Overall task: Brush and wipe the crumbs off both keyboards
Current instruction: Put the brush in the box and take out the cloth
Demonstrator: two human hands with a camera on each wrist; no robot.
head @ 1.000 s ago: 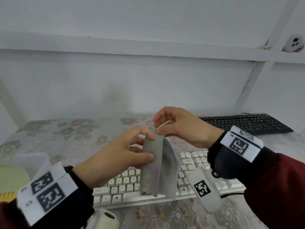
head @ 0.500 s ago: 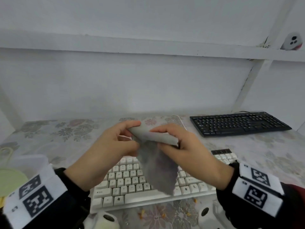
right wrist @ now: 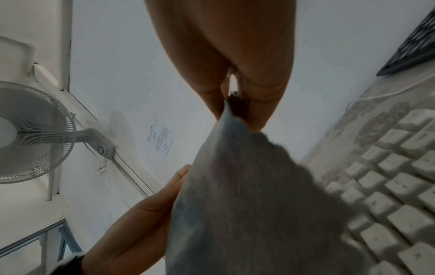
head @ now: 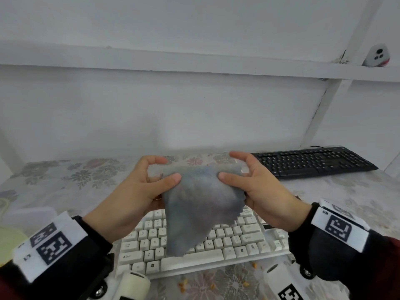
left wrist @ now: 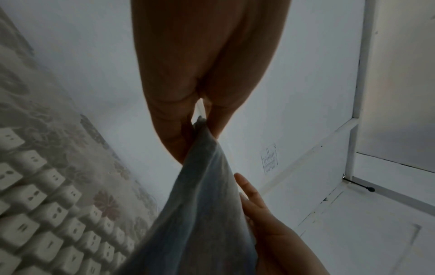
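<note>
Floral tablecloth point(head: 65, 178), white wall shelf point(head: 194, 63) — small round camera point(head: 377, 56) on it, wall-mounted fan point(right wrist: 30, 132), pale green object point(head: 8, 243) at left edge

Cloth point(head: 200, 204) now unfolded, spread wide; left hand point(head: 138, 191) and right hand point(head: 259, 191) moved apart, each pinching top corner.

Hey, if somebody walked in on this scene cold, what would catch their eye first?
First, the grey cloth held up at centre, pinched at its top edge by the left hand and the right hand, its loose corner hanging over the white keyboard. Next, the black keyboard at the back right, and yellow crumbs on the floral tablecloth in front of the white one.
</note>
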